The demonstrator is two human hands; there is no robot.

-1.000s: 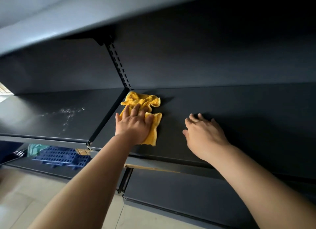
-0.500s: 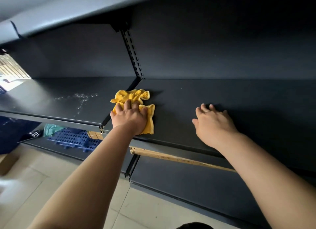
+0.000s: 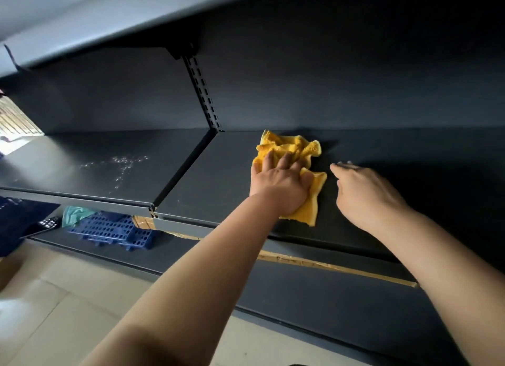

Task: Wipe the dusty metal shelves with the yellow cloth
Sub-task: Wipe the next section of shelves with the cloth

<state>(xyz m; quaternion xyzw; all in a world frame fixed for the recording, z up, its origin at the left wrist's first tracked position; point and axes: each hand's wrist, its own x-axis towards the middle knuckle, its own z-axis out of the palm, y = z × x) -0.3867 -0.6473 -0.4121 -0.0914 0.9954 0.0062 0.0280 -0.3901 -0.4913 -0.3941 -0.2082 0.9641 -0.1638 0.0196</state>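
One cloth (image 3: 289,148), mid-wipe on shelf (image 3: 207,185).
Press left hand (image 3: 278,186) flat on it, fingers straight, unclenched; rest right hand (image 3: 366,196) loose, empty; overlap strokes toward dust (image 3: 123,163).

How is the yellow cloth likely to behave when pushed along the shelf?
Probably floppy: the yellow cloth is bunched into soft folds ahead of the left hand. It likely slides easily, being pressed flat on the smooth metal shelf. It may crumple further rather than stay spread.
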